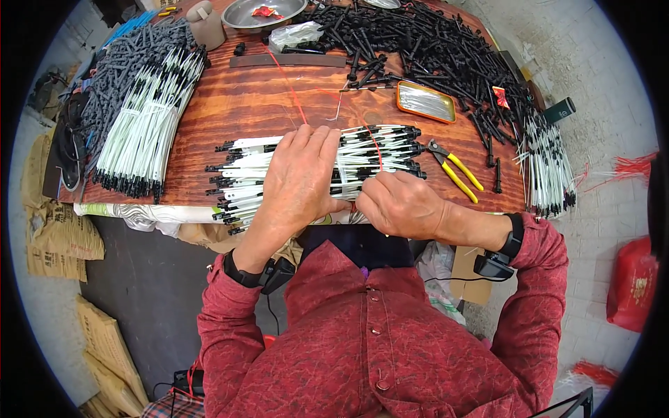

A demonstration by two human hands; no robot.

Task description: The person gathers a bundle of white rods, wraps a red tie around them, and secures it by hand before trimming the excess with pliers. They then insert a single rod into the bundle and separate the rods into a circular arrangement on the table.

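Note:
A bundle of thin white rods with black ends (244, 164) lies crosswise at the table's near edge. My left hand (300, 177) is laid across it, fingers over the top toward the far side and thumb at the near side, holding it. A red string (373, 139) runs over the bundle and down into my right hand (404, 203). That hand is closed in a fist at the bundle's near right side, and its fingertips are hidden. A pale band (342, 171) crosses the rods between my hands. Another stretch of red string reaches my left fingertips from the far side.
Yellow-handled pliers (456, 171) lie just right of the bundle. An orange-rimmed tin (425, 102) sits behind them. Black plastic parts (432, 42) pile up at the back right. Tied white rods (143, 132) lie left, more rods (547, 167) right. A metal bowl (261, 14) stands far back.

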